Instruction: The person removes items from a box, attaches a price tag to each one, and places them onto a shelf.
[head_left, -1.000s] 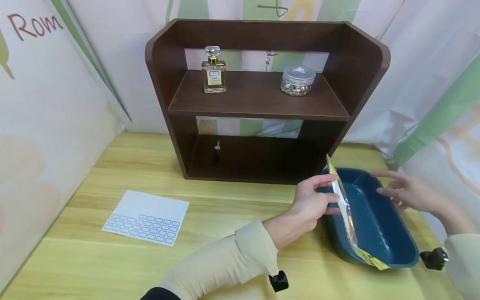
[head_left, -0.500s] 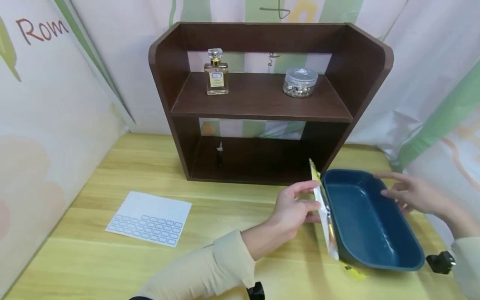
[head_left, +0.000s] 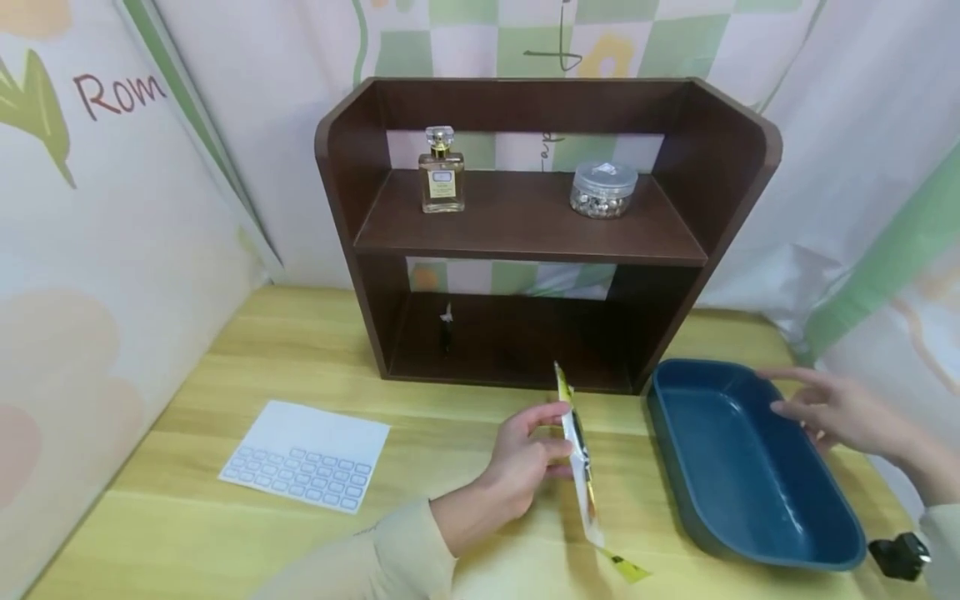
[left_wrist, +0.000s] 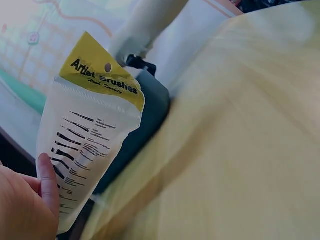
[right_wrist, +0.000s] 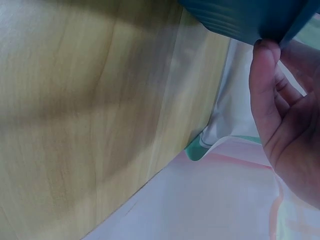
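My left hand (head_left: 517, 462) pinches a flat packet of artist brushes (head_left: 582, 475) along one side, thumb and fingers on opposite faces. It is held on edge above the table, left of the dark blue basin (head_left: 742, 475). In the left wrist view the packet (left_wrist: 95, 135) shows a yellow header reading "Artist Brushes" and a white face printed with brush shapes. At the basin's far right corner, my right hand (head_left: 843, 417) grips the rim. The right wrist view has that thumb against the basin wall (right_wrist: 235, 17), with the fingers partly hidden.
A dark brown two-tier shelf (head_left: 525, 258) stands at the back. It carries a perfume bottle (head_left: 442, 179), a clear lidded jar (head_left: 603, 192) and a small dark slim item (head_left: 447, 332). A sheet of blue-bordered labels (head_left: 306, 454) lies at left on the wooden table (head_left: 315, 350).
The left hand has carried the brush packet leftward, from over the basin's left rim to above the table. The right hand has stayed at the basin's rim. The head view has shifted slightly.
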